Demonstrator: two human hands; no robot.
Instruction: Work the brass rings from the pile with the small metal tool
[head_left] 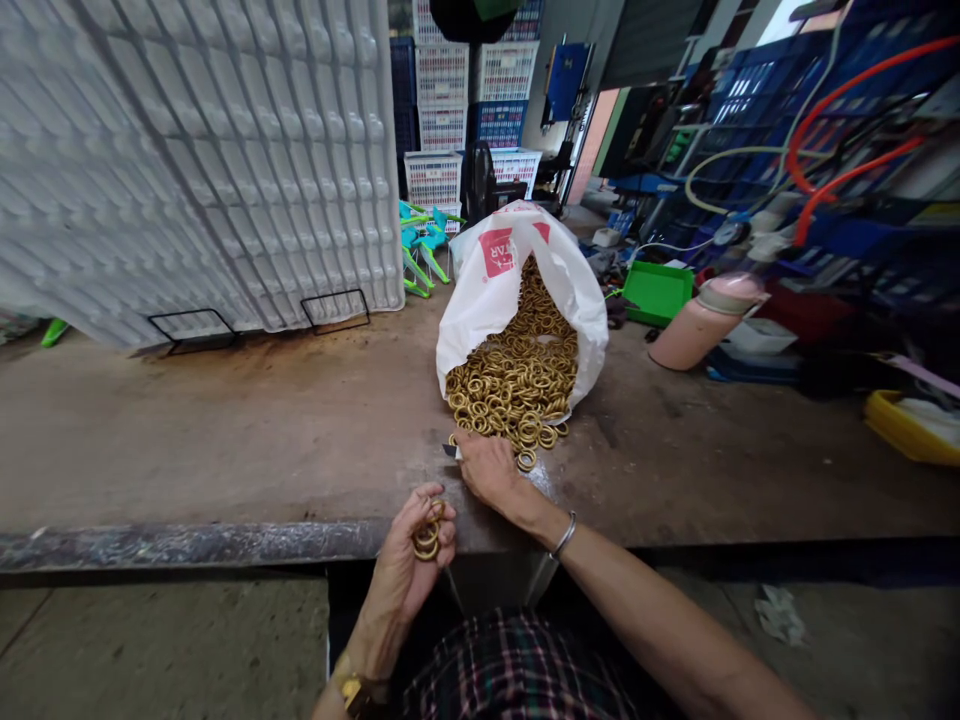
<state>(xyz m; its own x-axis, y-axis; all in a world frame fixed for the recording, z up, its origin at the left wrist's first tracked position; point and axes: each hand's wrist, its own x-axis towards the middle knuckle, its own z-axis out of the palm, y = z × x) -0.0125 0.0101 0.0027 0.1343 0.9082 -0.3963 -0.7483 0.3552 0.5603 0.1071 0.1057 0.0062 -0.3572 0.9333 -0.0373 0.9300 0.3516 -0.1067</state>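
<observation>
My left hand [416,545], palm up just before the table's front edge, is curled around several brass-coloured rings [426,543]. My right hand [491,470] is at the front of a heap of the same rings [510,385]. Its fingers are bent down and closed, and what they grip is mostly hidden. A small black and white piece [451,452] shows by its fingertips. The heap spills from the mouth of a white plastic bag [472,310] with red print, lying on its side on the table.
On the wooden table [300,430], white ribbed trays [300,170] stand upright at left in black wire holders [337,308]. Green clips [426,245] lie behind. To the right are a pink bottle [705,320], a green tray [658,292] and a yellow tray [911,430].
</observation>
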